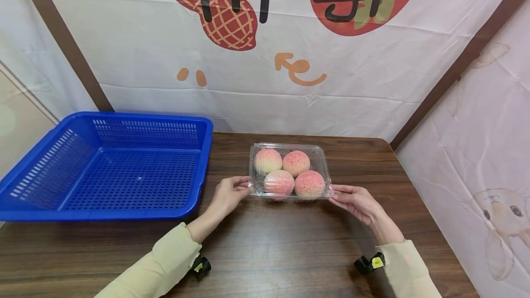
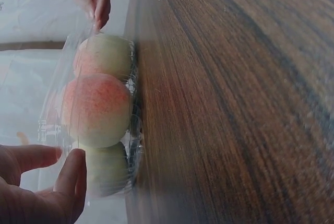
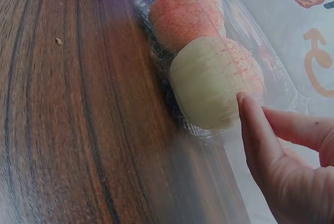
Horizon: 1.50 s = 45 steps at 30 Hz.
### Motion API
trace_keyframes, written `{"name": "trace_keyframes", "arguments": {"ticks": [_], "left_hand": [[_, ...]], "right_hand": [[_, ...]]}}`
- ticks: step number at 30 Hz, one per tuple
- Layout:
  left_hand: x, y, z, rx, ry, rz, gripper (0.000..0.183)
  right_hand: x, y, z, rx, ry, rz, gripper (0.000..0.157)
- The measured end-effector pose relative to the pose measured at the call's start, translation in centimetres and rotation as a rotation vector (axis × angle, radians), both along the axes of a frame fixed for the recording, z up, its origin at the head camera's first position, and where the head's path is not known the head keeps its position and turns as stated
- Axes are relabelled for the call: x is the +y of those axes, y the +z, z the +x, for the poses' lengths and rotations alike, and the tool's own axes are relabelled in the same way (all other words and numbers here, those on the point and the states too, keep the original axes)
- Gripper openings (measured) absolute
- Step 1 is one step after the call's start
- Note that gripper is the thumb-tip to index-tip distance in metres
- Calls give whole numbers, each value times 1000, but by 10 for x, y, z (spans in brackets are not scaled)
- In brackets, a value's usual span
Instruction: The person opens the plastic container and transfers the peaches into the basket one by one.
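A clear plastic clamshell box (image 1: pixel 256 192) with its lid down rests on the wooden table, holding several pink-and-cream peaches (image 1: pixel 309 184). At its front left corner, my left hand (image 1: pixel 229 194) pinches the rim between thumb and fingers. My right hand (image 1: pixel 358 202) pinches the front right corner the same way. In the left wrist view, the left hand (image 2: pixel 44 185) is at the near end of the box, beside the peaches (image 2: pixel 99 110). The right wrist view has the right hand (image 3: pixel 284 153) at the box edge, near a pale peach (image 3: pixel 206 85).
A large blue plastic basket (image 1: pixel 205 151) with slotted walls stands left of the box on the brown wooden table (image 1: pixel 265 252). Behind the table hangs a white printed cloth (image 1: pixel 256 109). Another printed cloth (image 1: pixel 455 151) borders the right side.
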State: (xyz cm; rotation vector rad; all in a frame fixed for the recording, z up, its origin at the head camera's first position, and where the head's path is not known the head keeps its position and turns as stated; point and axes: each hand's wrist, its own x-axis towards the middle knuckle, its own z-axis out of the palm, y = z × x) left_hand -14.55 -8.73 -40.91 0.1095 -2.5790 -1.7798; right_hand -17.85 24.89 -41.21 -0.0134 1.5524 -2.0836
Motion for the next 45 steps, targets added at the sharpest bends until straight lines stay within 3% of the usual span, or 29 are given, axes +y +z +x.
{"name": "trace_keyframes", "arguments": {"ticks": [10, 26, 33, 39, 45], "left_hand": [[0, -1, -1, 3, -19, 43, 33], [-3, -1, -2, 6, -19, 8, 33], [-3, 0, -1, 5, -15, -10, 33], [-3, 1, 1, 7, -14, -2, 34], [-2, 1, 1, -30, -15, 165, 33]], "right_hand": [[-4, -4, 2, 4, -61, -27, 26], [-14, -5, 4, -75, -198, 2, 27], [-12, -3, 5, -55, -157, 40, 22], [-13, 3, 4, -26, -111, 131, 44], [-13, 7, 3, 10, -81, 161, 50]]}}
